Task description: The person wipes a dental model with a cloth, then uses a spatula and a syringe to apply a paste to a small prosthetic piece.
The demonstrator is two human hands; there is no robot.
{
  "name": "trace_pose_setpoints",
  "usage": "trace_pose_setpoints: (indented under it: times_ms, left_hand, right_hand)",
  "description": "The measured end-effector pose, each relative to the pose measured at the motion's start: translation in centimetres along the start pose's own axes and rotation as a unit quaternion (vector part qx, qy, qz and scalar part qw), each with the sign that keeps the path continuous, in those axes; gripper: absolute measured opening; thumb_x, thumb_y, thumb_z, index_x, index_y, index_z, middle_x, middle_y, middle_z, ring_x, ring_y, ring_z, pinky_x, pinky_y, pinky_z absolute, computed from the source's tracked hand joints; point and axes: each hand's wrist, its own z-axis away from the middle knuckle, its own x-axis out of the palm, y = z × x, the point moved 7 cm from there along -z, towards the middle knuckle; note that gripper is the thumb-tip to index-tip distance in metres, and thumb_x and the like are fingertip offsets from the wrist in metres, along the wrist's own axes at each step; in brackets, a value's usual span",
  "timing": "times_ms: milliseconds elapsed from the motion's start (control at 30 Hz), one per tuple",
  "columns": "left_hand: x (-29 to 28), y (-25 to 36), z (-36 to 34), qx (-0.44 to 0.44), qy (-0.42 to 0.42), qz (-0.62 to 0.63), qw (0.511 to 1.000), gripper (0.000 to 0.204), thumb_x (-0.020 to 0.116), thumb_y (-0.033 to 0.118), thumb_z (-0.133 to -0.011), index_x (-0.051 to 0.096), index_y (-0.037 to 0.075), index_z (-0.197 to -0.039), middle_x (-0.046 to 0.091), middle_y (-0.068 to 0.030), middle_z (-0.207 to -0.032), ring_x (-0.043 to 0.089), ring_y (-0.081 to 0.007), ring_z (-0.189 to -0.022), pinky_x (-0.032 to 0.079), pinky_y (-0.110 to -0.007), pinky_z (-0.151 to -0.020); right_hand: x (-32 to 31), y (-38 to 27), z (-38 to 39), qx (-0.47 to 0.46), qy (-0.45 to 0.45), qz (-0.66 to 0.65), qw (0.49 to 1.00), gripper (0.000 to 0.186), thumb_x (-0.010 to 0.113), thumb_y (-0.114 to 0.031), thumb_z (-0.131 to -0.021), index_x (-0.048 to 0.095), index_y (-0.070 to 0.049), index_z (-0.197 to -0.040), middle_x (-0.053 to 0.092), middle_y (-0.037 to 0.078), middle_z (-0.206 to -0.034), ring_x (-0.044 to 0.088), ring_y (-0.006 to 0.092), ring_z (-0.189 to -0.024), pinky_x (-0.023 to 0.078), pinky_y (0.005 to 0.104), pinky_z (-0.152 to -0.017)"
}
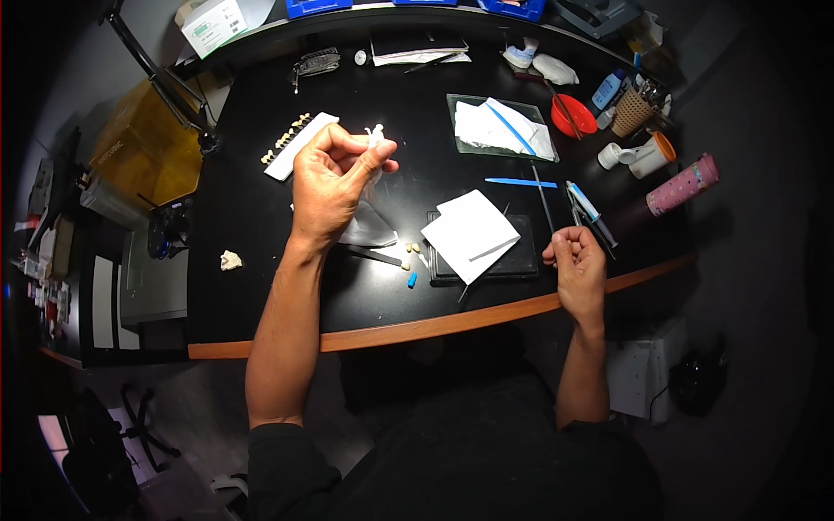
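Observation:
My left hand (328, 187) is raised over the middle of the desk. Its thumb and fingers pinch a small white piece (375, 136) of irregular shape. Near the front edge, my right hand (580, 271) is closed with the fingers curled in; whatever they may hold is hidden. A thin dark rod (542, 198) ends close to those fingers. Between the hands, folded white paper sheets (469, 227) lie on a flat black box (519, 252). Small tooth-coloured pieces (412, 248) and a little blue piece (412, 280) sit left of the box.
Behind my left hand lies a white holder (300, 146) with a row of tooth-shaped tabs. A glass plate (549, 154) with paper, a red bowl (573, 117), a syringe (592, 214) and a pink bottle (684, 185) stand to the right. A lamp arm (161, 74) rises at left.

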Motion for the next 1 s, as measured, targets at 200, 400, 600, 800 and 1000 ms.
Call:
trace_pose_setpoints:
  times_ms: [200,400,600,800,1000]
  left_hand:
    - [0.0,0.5,0.4,0.017,0.006,0.006,1.0,0.018,0.074,-0.003,-0.092,0.058,0.003,-0.088,0.073,-0.02,-0.098,0.076,-0.0231,-0.087,0.062,-0.032,-0.08]
    - [-0.1,1.5,0.3,0.037,-0.022,-0.007,0.999,0.02,0.068,-0.003,-0.096,0.052,0.005,-0.088,0.071,-0.0157,-0.097,0.072,-0.0276,-0.106,0.063,-0.039,-0.089]
    - [0.2,2.1,0.2,0.083,-0.033,-0.022,0.996,0.027,0.066,-0.001,-0.098,0.046,0.008,-0.082,0.068,-0.0146,-0.094,0.072,-0.0259,-0.104,0.064,-0.038,-0.087]
    - [0.5,2.2,0.4,0.07,-0.052,-0.049,0.995,0.028,0.064,0.001,-0.1,0.046,0.008,-0.08,0.073,-0.0199,-0.103,0.075,-0.0205,-0.091,0.061,-0.031,-0.082]
    - [1.6,2.4,0.8,0.039,-0.089,-0.019,0.995,0.028,0.061,0.002,-0.102,0.044,0.009,-0.081,0.069,-0.0132,-0.099,0.073,-0.0178,-0.087,0.059,-0.029,-0.076]
  right_hand:
    - [0.1,0.8,-0.1,-0.032,0.051,-0.088,0.994,0.004,0.052,-0.003,-0.105,0.055,-0.002,-0.107,0.059,0.003,-0.087,0.06,0.007,-0.073,0.05,0.0218,-0.064]
    - [2.3,-2.5,-0.7,-0.157,0.01,-0.047,0.986,0.015,0.052,0.005,-0.093,0.067,0.004,-0.093,0.056,0.004,-0.086,0.05,0.0071,-0.063,0.041,0.0221,-0.058]
    - [4.5,-5.3,-0.8,-0.268,-0.055,0.149,0.95,0.013,0.073,0.0,-0.076,0.071,0.0,-0.089,0.052,0.005,-0.083,0.048,0.0109,-0.066,0.038,0.0251,-0.057]
    - [5.1,-5.2,-1.3,-0.26,-0.031,0.166,0.951,0.008,0.075,-0.001,-0.079,0.072,0.0,-0.086,0.052,0.006,-0.083,0.052,0.0163,-0.069,0.042,0.0294,-0.059]
    - [4.9,-4.5,-4.0,-0.157,-0.051,-0.131,0.978,0.004,0.064,-0.004,-0.099,0.061,-0.003,-0.098,0.056,-0.002,-0.087,0.047,0.0054,-0.076,0.038,0.0208,-0.068]
